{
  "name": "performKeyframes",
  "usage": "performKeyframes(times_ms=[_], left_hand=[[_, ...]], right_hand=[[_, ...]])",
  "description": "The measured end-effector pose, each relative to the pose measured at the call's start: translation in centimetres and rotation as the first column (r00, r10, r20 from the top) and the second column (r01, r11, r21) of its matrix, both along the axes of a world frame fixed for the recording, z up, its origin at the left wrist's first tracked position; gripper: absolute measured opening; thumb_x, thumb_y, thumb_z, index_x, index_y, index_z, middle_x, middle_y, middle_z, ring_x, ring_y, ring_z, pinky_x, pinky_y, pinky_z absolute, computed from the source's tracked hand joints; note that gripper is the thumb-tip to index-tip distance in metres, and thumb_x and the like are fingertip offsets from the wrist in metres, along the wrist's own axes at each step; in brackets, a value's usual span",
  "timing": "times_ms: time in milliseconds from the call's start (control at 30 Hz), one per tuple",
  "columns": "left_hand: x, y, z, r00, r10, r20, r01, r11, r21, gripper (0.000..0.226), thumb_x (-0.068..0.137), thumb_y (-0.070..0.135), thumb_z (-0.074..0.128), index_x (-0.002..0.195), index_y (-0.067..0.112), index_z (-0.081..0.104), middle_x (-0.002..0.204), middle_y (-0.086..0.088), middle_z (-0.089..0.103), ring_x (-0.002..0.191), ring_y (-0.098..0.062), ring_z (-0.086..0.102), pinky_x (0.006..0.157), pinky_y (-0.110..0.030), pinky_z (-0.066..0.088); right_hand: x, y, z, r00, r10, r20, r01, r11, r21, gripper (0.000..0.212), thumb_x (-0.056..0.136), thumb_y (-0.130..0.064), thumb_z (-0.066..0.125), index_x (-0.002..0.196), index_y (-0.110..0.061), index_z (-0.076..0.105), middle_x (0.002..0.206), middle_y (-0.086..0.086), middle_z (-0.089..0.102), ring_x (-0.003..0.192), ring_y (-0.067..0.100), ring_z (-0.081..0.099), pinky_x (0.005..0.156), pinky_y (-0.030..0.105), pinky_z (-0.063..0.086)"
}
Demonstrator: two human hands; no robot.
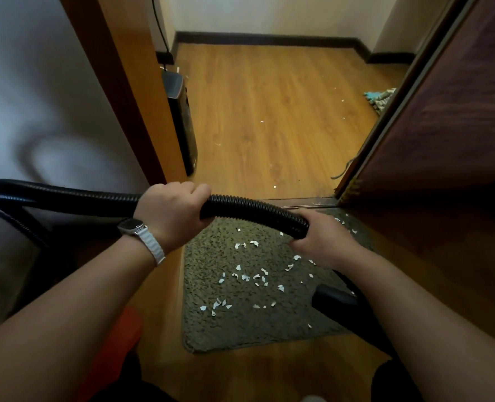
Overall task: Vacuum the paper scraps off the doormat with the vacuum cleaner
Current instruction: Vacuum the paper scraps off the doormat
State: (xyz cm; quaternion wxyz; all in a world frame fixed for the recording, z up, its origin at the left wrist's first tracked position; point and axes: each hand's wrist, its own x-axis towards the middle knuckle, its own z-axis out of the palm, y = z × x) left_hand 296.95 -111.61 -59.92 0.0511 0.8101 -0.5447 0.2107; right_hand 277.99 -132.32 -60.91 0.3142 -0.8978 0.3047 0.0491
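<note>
Grips the black ribbed vacuum hose (pixel 249 207) with 2 hands: with the left hand (pixel 171 213) curled round its middle, with the right hand (pixel 324 242) wrapped round it further along. Holds it above the grey-green doormat (pixel 226 326), strewn with white paper scraps (pixel 246 277). Has the dark nozzle (pixel 333 297) low over the mat's right side.

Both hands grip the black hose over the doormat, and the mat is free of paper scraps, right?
No. The head view shows paper scraps scattered across the doormat. The left hand and right hand do grip the black hose.
</note>
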Motion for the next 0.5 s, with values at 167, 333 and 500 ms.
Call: performKeyframes(times_ms=[167, 333, 500], left_hand=[[-0.4, -0.8, -3.4, 0.982, -0.084, -0.167, 0.124, 0.960, 0.252, 0.026, 0.076, 0.052, 0.067, 0.081, 0.028, 0.058, 0.065, 0.010, 0.060, 0.054, -0.016, 0.059, 0.046, -0.023, 0.040], [-1.5, -2.0, -4.2, 0.906, 0.127, -0.405, 0.056, 0.910, 0.410, 0.026, 0.081, 0.056, 0.061, 0.086, 0.031, 0.058, 0.071, 0.011, 0.061, 0.067, -0.007, 0.059, 0.058, -0.025, 0.046], [-2.5, -2.7, -4.9, 0.607, 0.286, -0.742, 0.081, 0.906, 0.415, 0.015, 0.078, 0.041, 0.074, 0.081, 0.031, 0.062, 0.068, 0.006, 0.067, 0.057, -0.008, 0.061, 0.057, -0.029, 0.051]], right_hand=[[-2.1, -1.5, 0.0, 0.935, 0.200, -0.292, -0.205, 0.979, 0.012, 0.029, 0.077, -0.024, 0.068, 0.103, -0.032, 0.057, 0.088, -0.007, 0.063, 0.076, 0.011, 0.063, 0.066, 0.032, 0.055], [-3.5, -1.8, -0.3, 0.954, 0.209, -0.215, -0.242, 0.960, -0.139, 0.032, 0.080, -0.033, 0.067, 0.103, -0.030, 0.045, 0.086, -0.007, 0.060, 0.075, 0.018, 0.060, 0.057, 0.031, 0.045], [-3.9, -1.5, -1.7, 0.966, 0.199, -0.163, -0.241, 0.922, -0.305, 0.032, 0.084, -0.040, 0.063, 0.111, -0.033, 0.047, 0.099, -0.008, 0.059, 0.089, 0.020, 0.060, 0.070, 0.034, 0.049]])
